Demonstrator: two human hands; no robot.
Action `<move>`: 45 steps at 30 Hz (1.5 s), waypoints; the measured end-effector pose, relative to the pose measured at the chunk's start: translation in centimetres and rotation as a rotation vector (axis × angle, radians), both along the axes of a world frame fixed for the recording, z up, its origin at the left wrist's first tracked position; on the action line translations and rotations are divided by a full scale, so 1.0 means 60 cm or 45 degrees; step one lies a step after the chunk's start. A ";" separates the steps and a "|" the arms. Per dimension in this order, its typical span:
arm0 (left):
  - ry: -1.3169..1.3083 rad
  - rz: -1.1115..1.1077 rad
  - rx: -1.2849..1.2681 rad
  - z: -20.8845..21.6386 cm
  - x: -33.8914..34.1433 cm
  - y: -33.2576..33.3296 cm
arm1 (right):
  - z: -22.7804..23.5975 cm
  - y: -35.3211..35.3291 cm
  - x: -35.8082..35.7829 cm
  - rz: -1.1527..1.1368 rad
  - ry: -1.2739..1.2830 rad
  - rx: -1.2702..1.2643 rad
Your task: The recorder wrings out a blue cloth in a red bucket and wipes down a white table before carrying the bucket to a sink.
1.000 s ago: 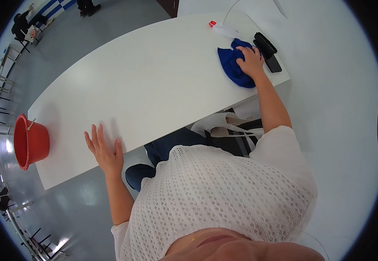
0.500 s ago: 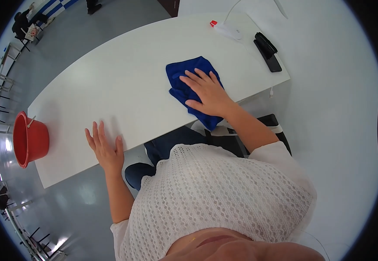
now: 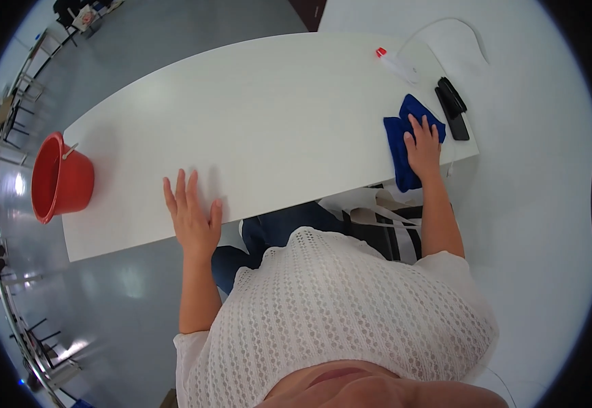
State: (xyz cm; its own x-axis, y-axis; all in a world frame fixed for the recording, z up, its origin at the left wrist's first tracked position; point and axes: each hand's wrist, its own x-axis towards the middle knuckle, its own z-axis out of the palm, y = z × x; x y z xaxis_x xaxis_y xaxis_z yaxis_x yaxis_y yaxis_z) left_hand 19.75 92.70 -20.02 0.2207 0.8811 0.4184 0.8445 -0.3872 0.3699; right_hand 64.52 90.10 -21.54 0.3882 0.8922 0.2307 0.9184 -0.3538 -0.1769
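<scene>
My right hand lies flat with spread fingers on a blue cloth at the right end of a long white table. The cloth reaches the table's near edge. My left hand rests palm down, fingers apart, on the near edge of the table towards its left half and holds nothing.
A red bucket stands on the table's left end. Beyond the cloth lie a black flat device and a white bottle with a red cap. A white chair frame shows under the table by my knees.
My right hand has slid the blue cloth from the right end to the table's middle and back to the right end. The left hand has stayed in place.
</scene>
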 end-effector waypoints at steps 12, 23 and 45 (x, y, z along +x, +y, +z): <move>-0.148 0.047 0.013 -0.012 -0.016 0.005 | 0.024 0.115 -0.395 1.019 0.023 -0.063; -0.115 0.100 0.044 -0.010 -0.015 0.004 | 0.011 0.243 -0.372 1.012 0.018 0.094; -0.126 0.083 0.049 -0.010 -0.012 0.004 | 0.020 0.475 -0.446 0.553 0.037 -0.237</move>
